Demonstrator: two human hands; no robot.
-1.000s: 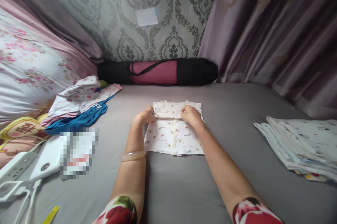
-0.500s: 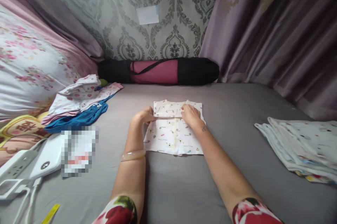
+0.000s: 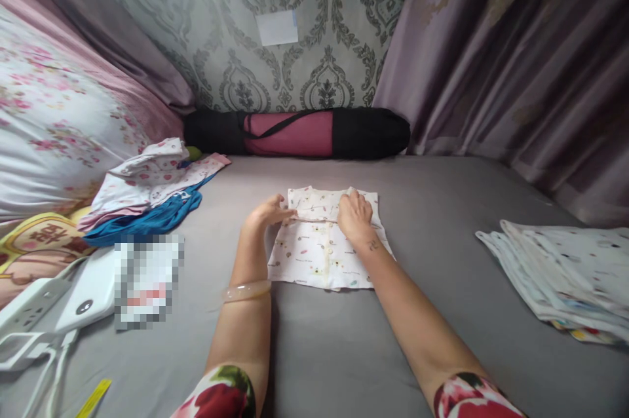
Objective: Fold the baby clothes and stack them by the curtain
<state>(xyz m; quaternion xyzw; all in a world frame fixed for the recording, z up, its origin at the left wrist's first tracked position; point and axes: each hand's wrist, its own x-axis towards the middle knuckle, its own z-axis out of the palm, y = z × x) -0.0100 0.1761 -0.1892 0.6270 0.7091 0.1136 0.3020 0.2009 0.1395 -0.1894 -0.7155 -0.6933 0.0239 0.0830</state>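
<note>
A small white baby shirt (image 3: 307, 261) with a scattered print lies flat in front of me, a pale button strip running down its middle. A folded strip of its cloth, which looks like a sleeve, lies across the upper part. At the left edge of this fold is my left hand (image 3: 268, 213), its thumb resting on the cloth and its fingers apart. My right hand (image 3: 356, 216) is closed over the fold's right part, with the fingers curled down onto the fabric. What sits under those fingertips is hidden.
Stacked folded clothes (image 3: 565, 274) lie at the right. On the left are loose clothes (image 3: 147, 189), a white power bank (image 3: 91, 290), a power strip (image 3: 29, 306) with cables, and a blurred-out packet (image 3: 150, 284). A black and pink long bag (image 3: 289, 133) lies along the wall.
My left hand has loosened from the shirt's left edge, thumb and fingers now apart. The right hand has shifted slightly and curls more over the fold. The shirt has barely moved.
</note>
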